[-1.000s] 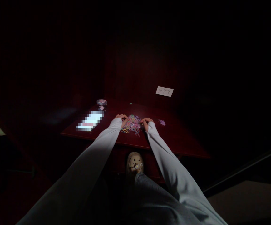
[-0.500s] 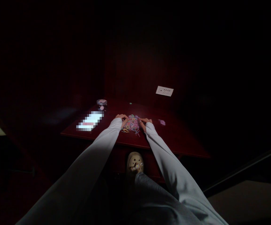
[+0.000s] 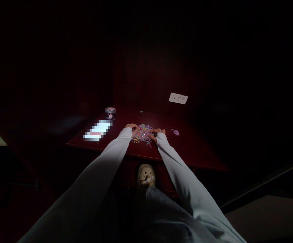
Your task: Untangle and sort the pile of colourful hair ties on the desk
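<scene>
Left hand (image 3: 130,129) and right hand (image 3: 159,131) flank a loose pile of rubber bands (image 3: 143,135), right fingertips (image 3: 151,133) nearer its middle, any grip too small to tell.

A dark red wooden desk (image 3: 189,152) stands against a matching dark wall (image 3: 149,74) with a white socket (image 3: 178,98) set in it. The room is nearly unlit, with dim light across the desktop and pale floor (image 3: 268,219) at lower right.

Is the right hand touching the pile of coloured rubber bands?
Touching. The head view shows the right hand with its fingers lying on the near edge of the pile of coloured rubber bands, no gap showing between them.
</scene>
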`<state>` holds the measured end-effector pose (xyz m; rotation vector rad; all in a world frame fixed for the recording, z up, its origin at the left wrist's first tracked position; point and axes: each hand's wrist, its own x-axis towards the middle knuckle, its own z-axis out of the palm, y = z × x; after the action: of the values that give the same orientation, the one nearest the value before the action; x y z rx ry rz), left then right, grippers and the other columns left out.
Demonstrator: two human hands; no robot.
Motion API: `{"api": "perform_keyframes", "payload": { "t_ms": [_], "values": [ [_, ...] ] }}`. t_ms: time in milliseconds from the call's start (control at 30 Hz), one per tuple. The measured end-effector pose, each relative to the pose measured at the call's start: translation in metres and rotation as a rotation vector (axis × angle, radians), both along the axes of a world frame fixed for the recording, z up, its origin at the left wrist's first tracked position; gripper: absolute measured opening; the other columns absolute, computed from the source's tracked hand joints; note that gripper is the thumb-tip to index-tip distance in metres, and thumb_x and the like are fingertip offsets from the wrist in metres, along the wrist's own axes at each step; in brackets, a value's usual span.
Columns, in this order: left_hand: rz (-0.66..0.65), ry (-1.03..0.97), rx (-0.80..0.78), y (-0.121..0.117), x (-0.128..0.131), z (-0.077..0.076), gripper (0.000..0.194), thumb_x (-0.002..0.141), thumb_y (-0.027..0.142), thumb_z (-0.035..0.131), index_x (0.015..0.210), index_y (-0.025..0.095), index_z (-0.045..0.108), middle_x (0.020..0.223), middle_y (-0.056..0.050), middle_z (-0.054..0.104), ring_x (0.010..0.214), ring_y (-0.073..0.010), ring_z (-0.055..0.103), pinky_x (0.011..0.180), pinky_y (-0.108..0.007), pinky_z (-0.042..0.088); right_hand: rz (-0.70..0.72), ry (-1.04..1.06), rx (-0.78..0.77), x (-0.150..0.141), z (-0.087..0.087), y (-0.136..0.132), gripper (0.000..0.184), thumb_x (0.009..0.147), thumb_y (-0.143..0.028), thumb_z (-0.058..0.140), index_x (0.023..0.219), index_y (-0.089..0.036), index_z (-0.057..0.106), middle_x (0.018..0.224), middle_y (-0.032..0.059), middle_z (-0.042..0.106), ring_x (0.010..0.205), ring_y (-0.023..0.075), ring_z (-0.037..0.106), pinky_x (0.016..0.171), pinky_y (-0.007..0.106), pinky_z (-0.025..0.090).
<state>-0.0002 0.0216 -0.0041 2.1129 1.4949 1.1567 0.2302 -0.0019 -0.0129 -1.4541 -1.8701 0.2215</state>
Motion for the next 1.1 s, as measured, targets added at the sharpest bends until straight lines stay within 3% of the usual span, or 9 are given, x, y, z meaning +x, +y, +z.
{"api": "perform_keyframes", "payload": {
  "t_ms": [367, 667, 1000, 1100],
  "values": [
    [-0.007, -0.030, 0.059, 0.004, 0.000, -0.007, 0.012, 0.085, 0.023, 0.062, 0.081, 0.025, 0.074, 0.091, -0.001, 0.077, 0.089, -0.0204, 0.062, 0.091, -0.033, 0.053, 0.027, 0.042, 0.021, -0.001, 0.003, -0.001, 0.012, 0.084, -0.032, 0.075, 0.091, -0.026, 0.082, 0.097, 0.0054, 0.068, 0.107, 0.0264, 0.052, 0.102, 0.043, 0.040],
    [-0.023, 0.000, 0.067, 0.003, -0.001, -0.004, 0.009, 0.085, 0.022, 0.065, 0.083, 0.025, 0.074, 0.094, -0.001, 0.076, 0.091, -0.0205, 0.062, 0.094, -0.034, 0.051, 0.040, 0.059, 0.034, -0.003, 0.008, -0.004, 0.013, 0.086, -0.035, 0.076, 0.091, -0.027, 0.084, 0.096, 0.0057, 0.071, 0.107, 0.0266, 0.055, 0.102, 0.043, 0.039],
    [-0.155, 0.048, 0.177, -0.008, 0.002, -0.006, 0.035, 0.092, 0.026, 0.064, 0.125, 0.028, 0.077, 0.132, -0.004, 0.073, 0.114, -0.0248, 0.062, 0.104, -0.039, 0.049, 0.075, 0.042, 0.046, -0.004, 0.008, 0.000, 0.015, 0.086, -0.041, 0.079, 0.093, -0.029, 0.086, 0.094, 0.0065, 0.071, 0.106, 0.0278, 0.055, 0.100, 0.044, 0.041],
    [-0.200, 0.083, 0.163, -0.007, 0.004, -0.009, 0.037, 0.095, 0.028, 0.065, 0.130, 0.031, 0.075, 0.137, -0.004, 0.073, 0.117, -0.0258, 0.061, 0.106, -0.040, 0.048, 0.091, 0.043, 0.048, -0.004, 0.007, 0.001, 0.012, 0.085, -0.039, 0.080, 0.092, -0.031, 0.086, 0.093, 0.0051, 0.071, 0.106, 0.0272, 0.055, 0.100, 0.043, 0.042]
  ]
}}
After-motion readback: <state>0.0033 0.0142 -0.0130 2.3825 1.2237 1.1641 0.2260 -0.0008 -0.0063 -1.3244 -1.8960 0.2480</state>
